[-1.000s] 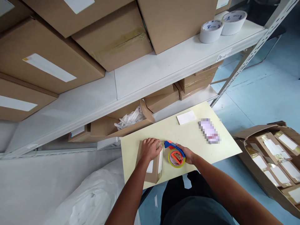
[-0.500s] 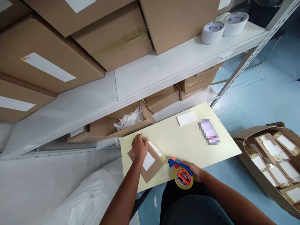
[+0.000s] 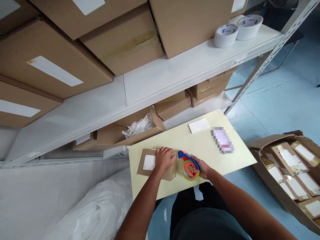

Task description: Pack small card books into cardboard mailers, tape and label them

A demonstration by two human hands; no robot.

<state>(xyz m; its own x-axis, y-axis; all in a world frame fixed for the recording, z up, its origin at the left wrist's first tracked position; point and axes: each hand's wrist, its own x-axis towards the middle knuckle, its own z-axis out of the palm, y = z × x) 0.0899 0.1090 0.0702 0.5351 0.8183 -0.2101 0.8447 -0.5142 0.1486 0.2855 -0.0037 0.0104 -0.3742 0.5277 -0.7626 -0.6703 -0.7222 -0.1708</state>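
Box (image 3: pixel 170 171): on the left part of the counter (image 3: pixel 225 161), its white label (image 3: pixel 149 162) facing up; I'd want it flat and square to the tape.
Left hand (image 3: pixel 164 159): fingers over the box's right end; whether they grip or only press, I cannot tell. I'd brace firmly, fingertips clear of the tape's path.
Tape dispenser (image 3: pixel 185 173): just right of the box, its head pointing far left; I'd meet the edge straight, tape taut.
Right hand (image 3: pixel 203 169): fingers wrapped round the dispenser's right side; I'd lock the wrist.

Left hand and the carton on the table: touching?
Touching. The head view shows the left hand laid over the carton, its fingers across the top.
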